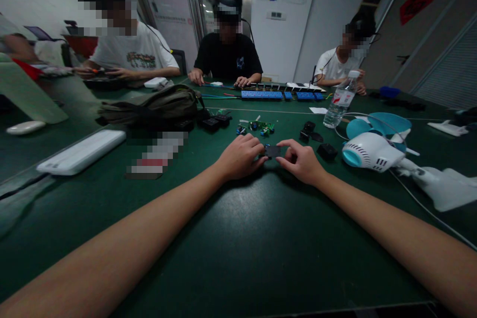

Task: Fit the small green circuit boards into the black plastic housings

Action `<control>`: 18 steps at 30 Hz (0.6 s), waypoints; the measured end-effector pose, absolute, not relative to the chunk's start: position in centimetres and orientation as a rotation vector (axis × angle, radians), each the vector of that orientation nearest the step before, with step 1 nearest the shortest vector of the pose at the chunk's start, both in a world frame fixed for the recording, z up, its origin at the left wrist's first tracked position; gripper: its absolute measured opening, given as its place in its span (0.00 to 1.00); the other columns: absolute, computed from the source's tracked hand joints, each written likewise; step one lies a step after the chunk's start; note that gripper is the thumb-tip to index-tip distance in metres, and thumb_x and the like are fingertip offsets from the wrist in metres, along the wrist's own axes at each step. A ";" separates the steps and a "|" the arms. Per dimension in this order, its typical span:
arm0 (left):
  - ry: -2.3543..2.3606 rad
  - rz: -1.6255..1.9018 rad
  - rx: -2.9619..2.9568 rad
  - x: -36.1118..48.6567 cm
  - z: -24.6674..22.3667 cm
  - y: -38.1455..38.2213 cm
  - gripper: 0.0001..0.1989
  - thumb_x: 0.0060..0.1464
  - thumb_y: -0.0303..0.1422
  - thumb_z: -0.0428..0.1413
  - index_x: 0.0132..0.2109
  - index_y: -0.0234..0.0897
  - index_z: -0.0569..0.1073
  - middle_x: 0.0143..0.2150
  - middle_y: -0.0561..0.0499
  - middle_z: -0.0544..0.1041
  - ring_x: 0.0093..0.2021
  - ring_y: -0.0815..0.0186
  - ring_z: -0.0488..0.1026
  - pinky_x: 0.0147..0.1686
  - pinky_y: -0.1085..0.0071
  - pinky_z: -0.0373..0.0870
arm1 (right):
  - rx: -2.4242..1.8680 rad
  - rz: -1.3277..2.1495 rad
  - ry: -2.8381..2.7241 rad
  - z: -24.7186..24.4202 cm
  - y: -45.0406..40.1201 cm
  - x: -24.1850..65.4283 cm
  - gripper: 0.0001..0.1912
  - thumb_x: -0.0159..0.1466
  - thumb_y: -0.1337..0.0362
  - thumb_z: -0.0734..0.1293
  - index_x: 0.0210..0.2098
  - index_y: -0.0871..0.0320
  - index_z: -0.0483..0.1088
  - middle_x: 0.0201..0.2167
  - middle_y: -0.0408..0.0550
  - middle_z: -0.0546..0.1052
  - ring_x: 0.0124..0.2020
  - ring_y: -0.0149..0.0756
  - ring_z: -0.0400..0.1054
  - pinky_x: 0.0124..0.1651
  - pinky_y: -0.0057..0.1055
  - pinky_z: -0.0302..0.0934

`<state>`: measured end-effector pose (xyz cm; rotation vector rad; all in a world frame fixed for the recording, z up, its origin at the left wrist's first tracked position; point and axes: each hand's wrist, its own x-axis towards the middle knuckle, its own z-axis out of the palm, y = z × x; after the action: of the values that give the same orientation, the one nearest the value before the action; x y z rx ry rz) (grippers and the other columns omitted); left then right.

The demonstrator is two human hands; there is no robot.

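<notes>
A small dark flat rectangular piece [273, 151] is held between my two hands, just above the green table [238, 238]. My left hand [244, 156] pinches its left end, where a bit of blue shows by the fingertips. On the other side, the thumb and index finger of my right hand [301, 161] grip the right edge. Several small green circuit boards [265, 126] with blue parts lie just beyond my hands. Small black parts [307, 130] and a black block [327, 151] rest beyond and beside my right hand.
On the right are a white and teal fan [372, 151] with a cable and a water bottle [340, 99]. A dark bag [156, 107] and white power bank [84, 151] lie left. Blue strips [262, 95] lie near a person [228, 54] across the table; others sit either side.
</notes>
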<state>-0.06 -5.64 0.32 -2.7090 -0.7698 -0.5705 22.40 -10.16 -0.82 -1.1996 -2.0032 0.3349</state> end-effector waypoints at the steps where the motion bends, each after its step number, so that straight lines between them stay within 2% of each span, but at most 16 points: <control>1: -0.791 -0.593 -2.707 -0.1 0.3 -5.6 0.14 0.64 0.40 0.51 0.46 0.33 0.74 0.41 0.42 0.76 0.44 0.56 0.69 0.42 0.61 0.65 | -1.201 0.336 -2.004 -0.8 -10.2 22.4 0.16 0.61 0.61 0.68 0.47 0.58 0.70 0.19 0.36 0.68 0.19 0.29 0.60 0.27 0.27 0.53; 6: -0.794 -0.637 -2.713 -0.1 0.2 -5.5 0.21 0.63 0.42 0.53 0.57 0.34 0.69 0.46 0.41 0.76 0.46 0.55 0.69 0.45 0.61 0.65 | -1.189 0.328 -2.029 -0.9 -10.2 22.4 0.15 0.61 0.61 0.68 0.47 0.58 0.70 0.19 0.36 0.69 0.20 0.29 0.61 0.28 0.26 0.54; 13: -0.768 -0.596 -2.718 -0.1 0.1 -5.4 0.17 0.64 0.41 0.52 0.54 0.34 0.71 0.43 0.43 0.76 0.45 0.56 0.69 0.42 0.62 0.64 | -1.178 0.350 -2.035 -0.7 -10.3 22.3 0.16 0.62 0.61 0.68 0.48 0.57 0.68 0.20 0.36 0.68 0.20 0.29 0.61 0.28 0.26 0.54; 18: -0.777 -0.610 -2.720 -0.1 0.1 -5.5 0.17 0.65 0.41 0.51 0.53 0.33 0.71 0.43 0.42 0.76 0.44 0.56 0.69 0.42 0.62 0.64 | -1.215 0.346 -2.022 -0.8 -10.1 22.3 0.09 0.61 0.60 0.68 0.38 0.56 0.65 0.17 0.34 0.64 0.19 0.29 0.58 0.27 0.26 0.51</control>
<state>-0.09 -5.45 0.10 -2.7205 -0.7768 -0.6096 22.26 -10.14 -0.78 -1.2146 -2.0221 0.3458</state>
